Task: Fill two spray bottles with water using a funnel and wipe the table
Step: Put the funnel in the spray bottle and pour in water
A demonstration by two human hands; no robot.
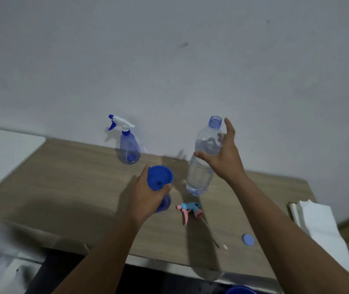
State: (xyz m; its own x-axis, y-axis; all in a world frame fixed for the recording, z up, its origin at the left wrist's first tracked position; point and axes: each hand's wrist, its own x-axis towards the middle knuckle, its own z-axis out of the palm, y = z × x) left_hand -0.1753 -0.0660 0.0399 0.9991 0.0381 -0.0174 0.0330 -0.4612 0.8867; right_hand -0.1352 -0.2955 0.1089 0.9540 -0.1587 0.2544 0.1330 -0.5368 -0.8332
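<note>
My left hand [148,195] grips the neck of an open blue spray bottle [165,203], mostly hidden under it, with a blue funnel [159,177] seated in its mouth. My right hand [224,158] wraps around a clear uncapped water bottle [201,172] standing just right of the funnel, partly filled. A second blue spray bottle [128,149] with a white and blue trigger head stands by the wall. A pink and light-blue trigger head [188,210] with its dip tube lies on the wooden table [63,187]. The water bottle's blue cap [247,239] lies near the front edge.
A stack of white paper towels [317,228] lies at the table's right end. A white surface [4,149] adjoins the table on the left. The wall runs close behind the table. A blue rim [240,290] shows below the front edge.
</note>
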